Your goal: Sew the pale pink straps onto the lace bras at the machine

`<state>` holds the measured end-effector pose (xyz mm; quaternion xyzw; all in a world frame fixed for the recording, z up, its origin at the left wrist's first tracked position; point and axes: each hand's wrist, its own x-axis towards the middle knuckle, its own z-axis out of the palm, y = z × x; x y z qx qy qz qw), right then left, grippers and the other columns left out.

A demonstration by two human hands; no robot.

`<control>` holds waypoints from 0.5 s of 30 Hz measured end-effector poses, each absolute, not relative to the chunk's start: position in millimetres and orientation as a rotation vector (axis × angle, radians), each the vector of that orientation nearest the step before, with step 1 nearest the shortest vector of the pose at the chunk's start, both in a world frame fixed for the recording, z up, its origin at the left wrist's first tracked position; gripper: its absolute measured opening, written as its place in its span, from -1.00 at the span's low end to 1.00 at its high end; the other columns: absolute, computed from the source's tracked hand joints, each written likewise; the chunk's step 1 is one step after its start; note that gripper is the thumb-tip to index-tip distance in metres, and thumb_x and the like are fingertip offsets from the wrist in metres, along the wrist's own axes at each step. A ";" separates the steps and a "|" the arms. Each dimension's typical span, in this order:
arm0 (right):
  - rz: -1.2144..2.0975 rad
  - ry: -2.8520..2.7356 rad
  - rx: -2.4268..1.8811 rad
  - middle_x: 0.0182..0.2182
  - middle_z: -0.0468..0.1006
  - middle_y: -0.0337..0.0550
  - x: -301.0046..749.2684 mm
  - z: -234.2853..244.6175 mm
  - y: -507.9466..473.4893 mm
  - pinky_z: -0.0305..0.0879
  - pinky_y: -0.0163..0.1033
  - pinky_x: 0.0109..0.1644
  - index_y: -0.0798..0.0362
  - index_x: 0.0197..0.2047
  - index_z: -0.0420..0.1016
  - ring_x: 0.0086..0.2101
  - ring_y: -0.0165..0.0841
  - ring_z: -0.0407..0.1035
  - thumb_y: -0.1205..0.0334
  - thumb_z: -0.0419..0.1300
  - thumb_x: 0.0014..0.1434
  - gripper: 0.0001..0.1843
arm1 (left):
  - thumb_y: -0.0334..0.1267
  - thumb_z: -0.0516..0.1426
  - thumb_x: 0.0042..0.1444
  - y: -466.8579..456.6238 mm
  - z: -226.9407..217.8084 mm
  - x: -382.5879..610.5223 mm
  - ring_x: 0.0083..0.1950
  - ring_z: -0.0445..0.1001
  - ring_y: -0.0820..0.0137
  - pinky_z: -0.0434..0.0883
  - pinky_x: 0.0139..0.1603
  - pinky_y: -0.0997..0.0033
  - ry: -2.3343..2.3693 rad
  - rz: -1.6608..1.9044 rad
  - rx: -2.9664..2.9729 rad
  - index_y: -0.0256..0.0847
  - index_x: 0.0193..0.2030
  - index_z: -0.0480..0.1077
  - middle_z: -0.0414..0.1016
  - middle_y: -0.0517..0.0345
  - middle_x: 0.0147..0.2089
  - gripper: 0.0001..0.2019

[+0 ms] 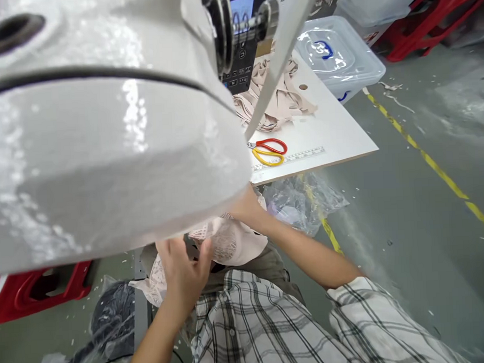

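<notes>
A beige lace bra (240, 243) hangs over my lap below the head of a white sewing machine (116, 149), with one moulded cup facing up. My left hand (183, 267) is beside the lace on the left, its thumb and fingers apart; the fingertips partly pass behind the machine head. More pale lace (156, 281) shows to the left of that wrist. At the cup's upper edge is my right hand (246, 207), with its fingers hidden by the machine, so its grip does not show.
On the white tabletop (344, 139) lie red-and-yellow-handled scissors (268, 151), a clear ruler (305, 154) and a heap of beige strips (278, 97). A lidded plastic box (336, 54) stands beyond. Red stools (435, 18) and a plastic bag (307, 200) are around.
</notes>
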<state>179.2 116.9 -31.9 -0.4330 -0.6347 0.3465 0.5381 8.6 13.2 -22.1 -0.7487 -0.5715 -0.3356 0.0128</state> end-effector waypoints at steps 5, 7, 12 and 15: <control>0.917 -1.402 -1.029 -0.29 0.47 -0.21 182.4 -53.1 94.0 0.37 -0.26 -0.21 0.00 -0.20 0.39 -0.33 -0.39 0.36 0.06 0.18 0.26 -0.81 | -0.02 0.14 0.24 21.0 -28.9 -1.7 -0.08 0.47 0.21 0.41 -0.13 0.28 -2.393 -1.187 -2.577 -0.20 0.07 0.23 0.42 -0.04 -0.05 -0.61; 0.959 -1.398 -1.000 -0.29 0.44 -0.22 183.3 -60.6 84.6 0.36 -0.26 -0.24 -0.01 -0.21 0.36 -0.35 -0.41 0.35 0.06 0.20 0.25 -0.81 | 0.04 0.18 0.18 22.0 -25.4 -0.4 -0.10 0.48 0.20 0.40 -0.17 0.31 -2.500 -1.144 -2.561 -0.20 0.06 0.24 0.43 -0.02 -0.05 -0.55; 0.974 -1.447 -0.917 -0.24 0.42 -0.19 186.4 -71.2 70.3 0.34 -0.22 -0.18 -0.02 -0.18 0.35 -0.29 -0.37 0.35 0.06 0.26 0.21 -0.77 | 0.07 0.23 0.13 19.9 -15.8 5.8 0.02 0.50 0.13 0.42 -0.11 0.28 -2.620 -1.132 -2.469 -0.16 0.15 0.21 0.45 -0.05 0.07 -0.45; 0.957 -1.471 -0.891 -0.24 0.41 -0.17 188.6 -72.3 67.3 0.33 -0.20 -0.15 -0.02 -0.18 0.34 -0.23 -0.33 0.35 0.03 0.28 0.19 -0.73 | 0.08 0.25 0.11 18.4 -13.1 8.9 -0.01 0.52 0.13 0.42 -0.12 0.27 -2.629 -1.089 -2.414 -0.19 0.13 0.19 0.48 -0.07 0.04 -0.42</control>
